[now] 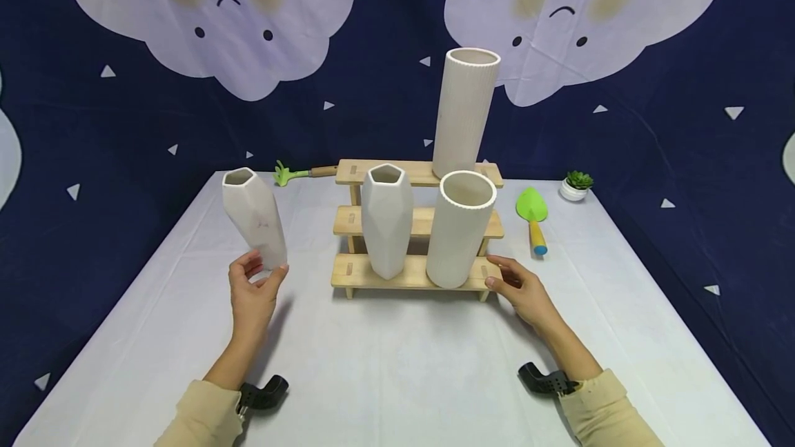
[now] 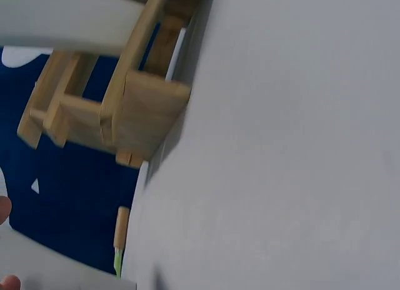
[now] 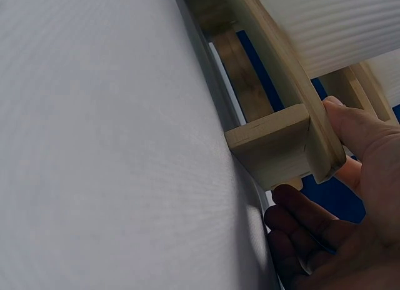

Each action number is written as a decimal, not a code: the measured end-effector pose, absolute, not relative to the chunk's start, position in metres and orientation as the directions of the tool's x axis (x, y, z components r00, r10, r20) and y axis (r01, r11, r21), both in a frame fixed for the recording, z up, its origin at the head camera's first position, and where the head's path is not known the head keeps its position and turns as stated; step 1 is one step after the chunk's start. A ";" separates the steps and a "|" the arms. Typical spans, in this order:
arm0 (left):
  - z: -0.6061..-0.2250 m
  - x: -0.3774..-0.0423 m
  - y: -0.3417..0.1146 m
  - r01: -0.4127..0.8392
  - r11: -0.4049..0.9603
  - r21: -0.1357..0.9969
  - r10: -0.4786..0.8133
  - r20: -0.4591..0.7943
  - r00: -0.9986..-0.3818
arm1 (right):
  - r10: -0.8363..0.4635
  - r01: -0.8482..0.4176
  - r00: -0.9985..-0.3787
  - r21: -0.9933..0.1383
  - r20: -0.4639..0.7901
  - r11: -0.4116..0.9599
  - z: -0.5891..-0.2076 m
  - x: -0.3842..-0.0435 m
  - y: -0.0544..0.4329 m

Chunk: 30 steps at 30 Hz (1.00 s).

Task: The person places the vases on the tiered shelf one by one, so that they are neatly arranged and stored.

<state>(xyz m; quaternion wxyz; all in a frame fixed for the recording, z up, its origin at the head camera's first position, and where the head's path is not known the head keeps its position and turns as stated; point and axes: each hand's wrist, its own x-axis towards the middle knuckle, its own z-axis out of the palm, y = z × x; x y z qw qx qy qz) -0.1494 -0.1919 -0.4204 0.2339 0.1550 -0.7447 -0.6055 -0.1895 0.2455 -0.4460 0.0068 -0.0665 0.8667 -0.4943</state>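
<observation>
At the left, my left hand [image 1: 254, 292] holds a white faceted vase [image 1: 256, 219] near its base, thumb on one side and fingers on the other. The vase leans left, and part of it also shows in the left wrist view. My right hand [image 1: 523, 292] pinches the right end of the lowest step of a three-tier wooden stand [image 1: 410, 274], thumb on the plank in the right wrist view. On that step stand another faceted white vase [image 1: 387, 226] and a ribbed white cylinder vase [image 1: 458, 236]. A taller ribbed vase [image 1: 466, 112] stands on the top step.
A green hand fork [image 1: 301, 172] with a wooden handle lies behind, left of the stand. To the right are a green trowel [image 1: 533, 216] and a small potted succulent [image 1: 575, 186]. White cloth covers the table [image 1: 385, 378]; a dark blue curtain [image 1: 385, 95] hangs behind.
</observation>
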 end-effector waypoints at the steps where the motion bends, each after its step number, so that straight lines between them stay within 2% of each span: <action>1: -0.421 -0.151 -0.194 0.059 0.215 0.975 -0.522 0.165 -0.837 | -0.124 -0.109 -0.991 -0.858 0.054 0.502 -0.446 -0.189 0.246; 6: -0.421 -0.160 -0.205 0.055 0.215 0.975 -0.546 0.167 -0.821 | -0.124 -0.108 -0.991 -0.858 0.052 0.502 -0.440 -0.187 0.243; 13: -0.417 -0.174 -0.220 0.021 0.221 0.975 -0.517 0.135 -0.845 | -0.137 -0.112 -0.989 -0.864 0.051 0.490 -0.418 -0.175 0.233; 30: -0.416 -0.198 -0.236 0.000 0.228 0.974 -0.457 0.107 -0.883 | -0.130 -0.117 -0.990 -0.853 0.058 0.509 -0.417 -0.174 0.232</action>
